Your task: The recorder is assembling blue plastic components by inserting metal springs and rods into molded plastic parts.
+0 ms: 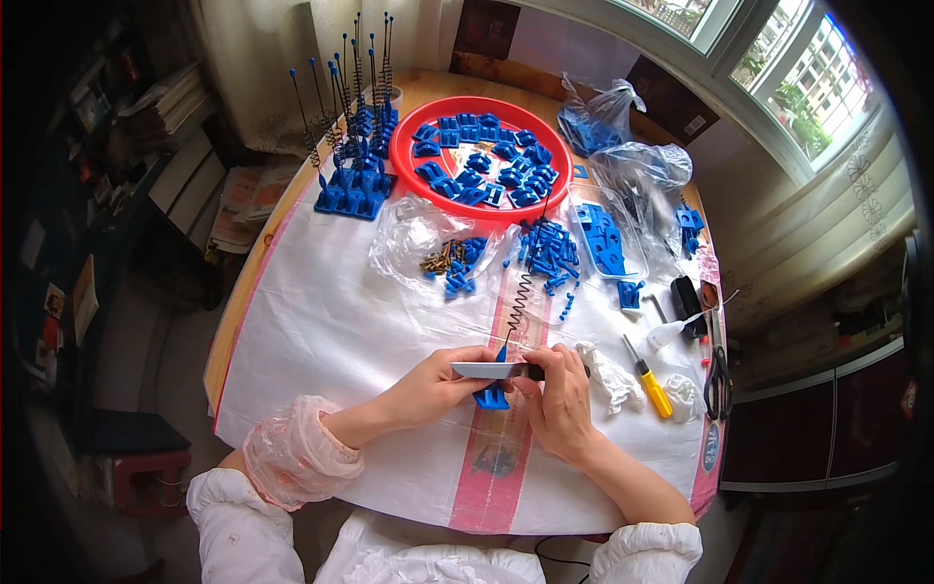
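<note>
Both hands met just above the near middle of the desk [321,321], which was draped in a white woven sheet with a pink stripe. The left hand [438,382] was closed around one end of a flat grey tool [486,370], fingers curled over it, and the right hand [559,394] gripped the dark handle end of the same tool, fingers wrapped tight. Just under the tool, between the two hands, sat a small blue plastic base [492,397], and from it a thin coiled spring wire [520,297] rose up and away toward the far side (whether the tool touched the base I could not tell).

Beyond the hands lay a loose heap of little blue parts [547,251] and a clear bag holding brass-coloured screws [443,258]. Farther off stood a red round tray [404,165] filled with blue pieces, and beside it, to the left, a cluster of finished blue bases with upright spring wires [352,127]. To the right of the right hand rested a yellow-handled screwdriver [650,382], and near the desk's right edge a pair of black scissors [718,375].
</note>
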The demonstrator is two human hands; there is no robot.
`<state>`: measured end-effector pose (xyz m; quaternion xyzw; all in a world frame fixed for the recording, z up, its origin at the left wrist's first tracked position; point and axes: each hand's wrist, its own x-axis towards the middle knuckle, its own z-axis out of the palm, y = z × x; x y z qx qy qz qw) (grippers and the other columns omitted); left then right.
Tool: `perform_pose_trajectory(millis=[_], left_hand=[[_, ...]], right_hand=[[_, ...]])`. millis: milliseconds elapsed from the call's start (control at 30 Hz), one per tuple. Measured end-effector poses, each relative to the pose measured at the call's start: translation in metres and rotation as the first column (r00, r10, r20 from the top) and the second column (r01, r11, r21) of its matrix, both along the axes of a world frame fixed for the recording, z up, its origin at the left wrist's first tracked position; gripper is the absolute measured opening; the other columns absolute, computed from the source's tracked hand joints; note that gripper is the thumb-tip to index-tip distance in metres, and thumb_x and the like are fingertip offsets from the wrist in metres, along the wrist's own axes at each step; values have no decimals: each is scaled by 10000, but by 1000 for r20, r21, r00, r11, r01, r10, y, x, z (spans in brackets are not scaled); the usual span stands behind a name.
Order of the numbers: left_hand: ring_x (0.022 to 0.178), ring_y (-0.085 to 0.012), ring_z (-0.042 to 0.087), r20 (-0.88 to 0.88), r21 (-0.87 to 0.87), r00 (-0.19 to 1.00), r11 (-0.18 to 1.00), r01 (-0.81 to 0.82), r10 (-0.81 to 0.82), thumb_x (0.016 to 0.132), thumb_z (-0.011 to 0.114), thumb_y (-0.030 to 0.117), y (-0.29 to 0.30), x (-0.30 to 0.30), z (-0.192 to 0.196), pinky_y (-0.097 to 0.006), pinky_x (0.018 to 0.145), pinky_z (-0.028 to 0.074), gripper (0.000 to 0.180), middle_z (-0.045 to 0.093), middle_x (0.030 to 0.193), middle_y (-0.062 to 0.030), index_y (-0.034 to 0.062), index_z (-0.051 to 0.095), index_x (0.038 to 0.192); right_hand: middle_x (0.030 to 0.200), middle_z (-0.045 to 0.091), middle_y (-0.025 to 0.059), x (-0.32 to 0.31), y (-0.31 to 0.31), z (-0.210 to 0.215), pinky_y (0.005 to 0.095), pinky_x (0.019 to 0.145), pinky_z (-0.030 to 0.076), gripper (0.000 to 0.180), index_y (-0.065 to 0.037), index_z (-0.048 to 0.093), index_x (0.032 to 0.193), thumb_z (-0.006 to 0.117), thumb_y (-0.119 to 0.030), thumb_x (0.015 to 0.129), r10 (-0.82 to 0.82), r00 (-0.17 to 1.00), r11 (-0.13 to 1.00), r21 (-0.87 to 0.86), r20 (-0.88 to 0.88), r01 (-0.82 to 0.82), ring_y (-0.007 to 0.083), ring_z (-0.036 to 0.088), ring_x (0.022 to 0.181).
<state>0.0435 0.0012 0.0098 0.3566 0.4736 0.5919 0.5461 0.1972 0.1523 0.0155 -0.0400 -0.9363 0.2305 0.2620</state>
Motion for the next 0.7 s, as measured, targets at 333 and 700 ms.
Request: perform_pose_trajectory(millis=[333,700], left_hand=[[1005,-88,599,-34,14,999,1000,-14,14,991,524,60,0,0,-5,-242,896,466,193,661,1053,-42,-2,612,1151],[1032,-86,605,41,24,999,1000,14,-15,992,510,47,0,0,-6,-237,910,481,239,652,1089,-40,4,573,1217]], right_hand=[[907,576,119,0,-2,3,422,696,378,325,-25,497,1091,675,-58,821,25,1000,1000,-12,0,-25,312,531,784],[872,571,143,1,1,-1,425,706,390,269,-14,489,1075,630,-43,848,4,1000,1000,-14,4,-4,322,506,763]])
